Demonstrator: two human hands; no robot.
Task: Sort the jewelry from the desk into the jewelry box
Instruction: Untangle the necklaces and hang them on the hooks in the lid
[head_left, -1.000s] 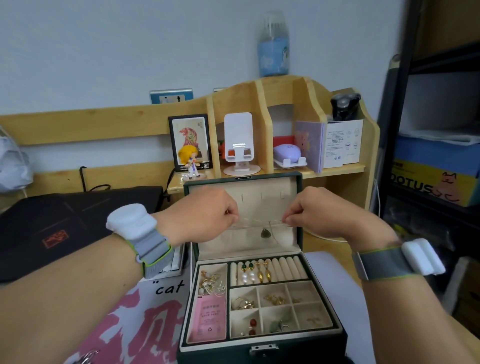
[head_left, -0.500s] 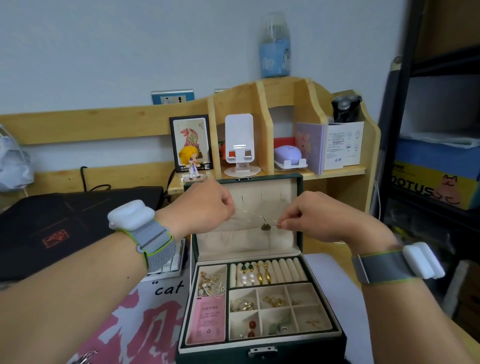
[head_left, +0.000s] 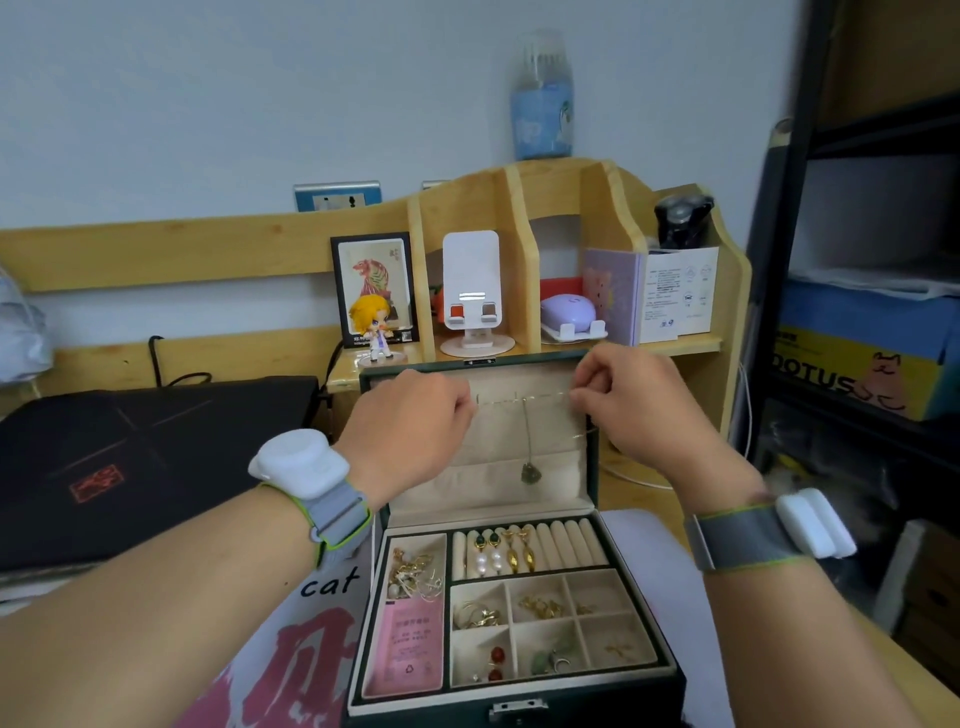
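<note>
A dark green jewelry box (head_left: 639, 686) stands open on the desk, its cream-lined lid (head_left: 488, 467) upright. My left hand (head_left: 410, 431) and my right hand (head_left: 639, 410) each pinch one end of a thin gold necklace chain (head_left: 524, 400), stretched level across the top of the lid lining. Its green pendant (head_left: 530, 474) hangs down in front of the lid pocket. Below, earrings sit in the ring rolls (head_left: 524, 551) and several small compartments hold gold and stone pieces (head_left: 540, 605).
A wooden desk organiser (head_left: 571, 208) with a phone stand (head_left: 470, 296), a figurine (head_left: 373, 325) and boxes stands right behind the lid. A black case (head_left: 130, 452) lies to the left, a pink-and-white mat (head_left: 296, 654) under my left forearm. Dark shelving (head_left: 862, 312) stands at the right.
Both hands have risen from the middle of the lid to its top edge and drawn the chain level. The pendant now hangs lower on a longer drop.
</note>
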